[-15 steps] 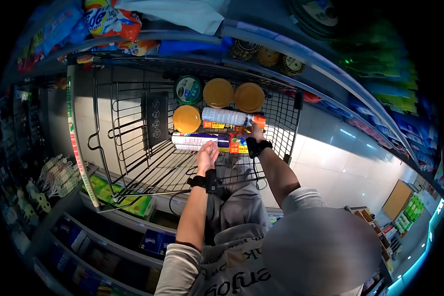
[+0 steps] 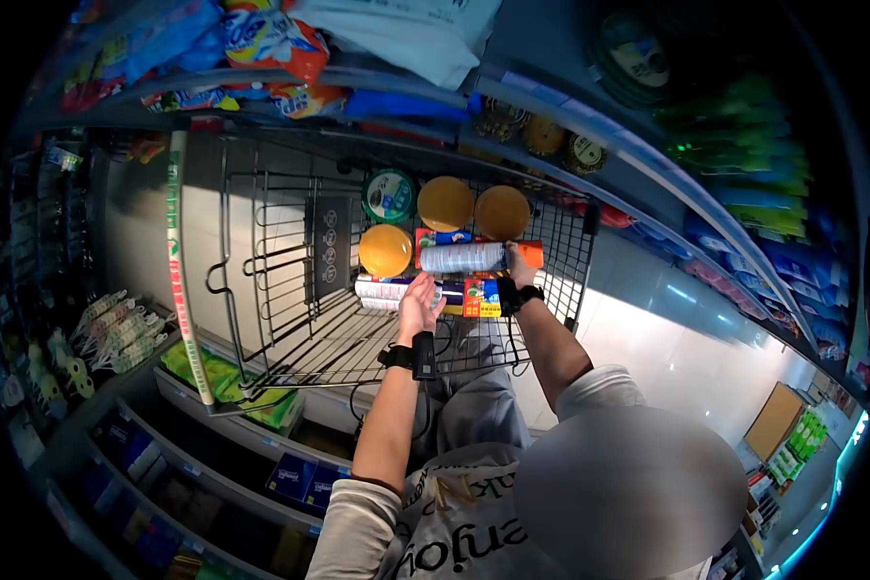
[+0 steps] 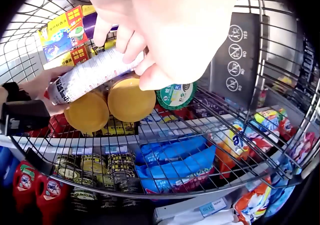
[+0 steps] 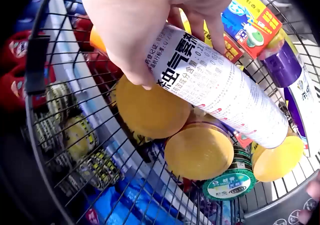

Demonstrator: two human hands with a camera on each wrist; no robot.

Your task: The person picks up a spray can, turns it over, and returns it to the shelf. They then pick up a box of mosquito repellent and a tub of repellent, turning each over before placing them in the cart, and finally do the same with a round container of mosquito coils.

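An insecticide aerosol can (image 2: 462,257) with an orange cap (image 2: 529,254) is held in my right hand (image 2: 522,275), fingers and thumb around its cap end. It tilts above the goods in the shopping cart (image 4: 65,69), its base end free in the right wrist view. My left hand (image 2: 418,311) is near that base end, fingers loosely bent and nothing gripped. Below lies a second spray can (image 2: 382,293) with a purple cap (image 4: 282,63), beside a red, yellow and blue box (image 2: 481,298). Yellow-lidded tubs (image 2: 445,203) and a green round container (image 2: 389,195) stand along the cart's far side.
Shelves with detergent bags (image 2: 273,41) run along the far side of the cart. Blue packs (image 2: 295,477) fill a lower shelf on the near side. The cart handle (image 2: 176,261) is at the left, and pale floor tiles (image 2: 667,309) extend to the right.
The head view has shifted a little. My right hand has lifted the aerosol can and brought it slightly nearer, uncovering a box behind it. My left hand stays near the lower spray can.
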